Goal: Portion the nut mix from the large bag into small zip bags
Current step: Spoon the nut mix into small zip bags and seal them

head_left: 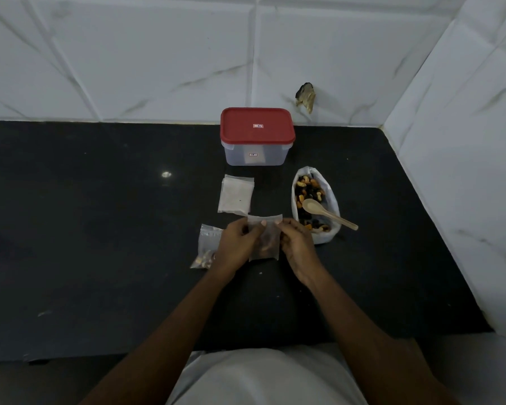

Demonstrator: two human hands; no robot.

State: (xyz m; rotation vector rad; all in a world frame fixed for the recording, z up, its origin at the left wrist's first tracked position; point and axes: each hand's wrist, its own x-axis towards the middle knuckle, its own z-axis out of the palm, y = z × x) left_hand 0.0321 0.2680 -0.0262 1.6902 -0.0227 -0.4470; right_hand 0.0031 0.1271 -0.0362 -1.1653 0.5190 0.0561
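We see left hand [236,244] and right hand [298,247] pinching a clear zip bag [265,241] at centre, nuts inside. Open nut bag [332,206] with spoon [311,205] at 2 o'clock. Black counter [100,229], white marble tiles [158,54].

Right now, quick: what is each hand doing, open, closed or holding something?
Left hand: closed, pinching the top edge of the small zip bag.
Right hand: closed, pinching the same bag's top edge on the other side.
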